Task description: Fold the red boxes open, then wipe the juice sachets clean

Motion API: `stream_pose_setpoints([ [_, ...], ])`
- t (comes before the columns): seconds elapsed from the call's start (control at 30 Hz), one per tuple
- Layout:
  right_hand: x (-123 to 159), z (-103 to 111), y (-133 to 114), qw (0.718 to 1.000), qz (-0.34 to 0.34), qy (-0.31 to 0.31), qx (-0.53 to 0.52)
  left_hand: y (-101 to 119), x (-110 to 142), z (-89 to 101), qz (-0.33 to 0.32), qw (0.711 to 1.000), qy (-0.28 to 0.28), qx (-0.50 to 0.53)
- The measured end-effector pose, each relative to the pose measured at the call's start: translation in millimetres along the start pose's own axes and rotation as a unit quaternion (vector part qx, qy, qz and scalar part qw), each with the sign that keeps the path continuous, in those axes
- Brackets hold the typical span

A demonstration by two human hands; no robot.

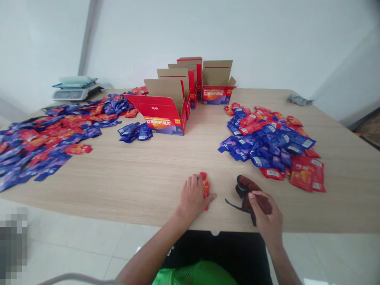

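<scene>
Head view: on the near side of the table point(133, 170), a red sachet point(206, 189) is partly covered by the left hand point(192, 194), whose grip cannot be told; to its right, sunglasses point(248, 184) are pinched by the right hand point(269, 215). Were that pinch loosened, the sunglasses could be dropped.

"Where's the left hand point(192, 194)?"
"Just below centre, palm down, thumb stretched rightward, left forearm point(156, 246) slanting up from the bottom edge."
"And the right hand point(268, 215)?"
"Lower right, thumb and fingers pinching, right forearm point(284, 262) leaving at the bottom."
</scene>
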State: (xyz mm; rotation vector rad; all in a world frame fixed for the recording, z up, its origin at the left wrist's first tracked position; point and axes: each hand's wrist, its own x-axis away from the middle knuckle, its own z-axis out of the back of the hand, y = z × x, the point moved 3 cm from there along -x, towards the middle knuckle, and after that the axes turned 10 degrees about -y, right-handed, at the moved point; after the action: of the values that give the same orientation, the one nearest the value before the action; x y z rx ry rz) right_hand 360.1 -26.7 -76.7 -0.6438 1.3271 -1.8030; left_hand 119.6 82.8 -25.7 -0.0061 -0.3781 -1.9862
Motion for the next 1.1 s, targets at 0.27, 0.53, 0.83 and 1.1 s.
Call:
stream_pose_setpoints([
  [0.27, -1, 2, -4, 1.000, -0.003, 0.011, 0.015, -11, 12, 13.9, -0.011, 0.988, -0.036, 0.149],
  [0.53, -2, 2, -5, 0.999, 0.011, 0.019, 0.029, -36, 17, -10.8, -0.055, 0.957, 0.006, 0.286],
  [0.83, -3, 2, -7, 0.998, 0.030, 0.015, 0.045, -29, 46, -7.3, -0.130, 0.976, 0.131, 0.116],
  [1.1, -3, 2, -11, 0.998, 0.023, 0.019, 0.058, -9, 121, -31.6, -0.277, 0.951, 0.128, 0.048],
])
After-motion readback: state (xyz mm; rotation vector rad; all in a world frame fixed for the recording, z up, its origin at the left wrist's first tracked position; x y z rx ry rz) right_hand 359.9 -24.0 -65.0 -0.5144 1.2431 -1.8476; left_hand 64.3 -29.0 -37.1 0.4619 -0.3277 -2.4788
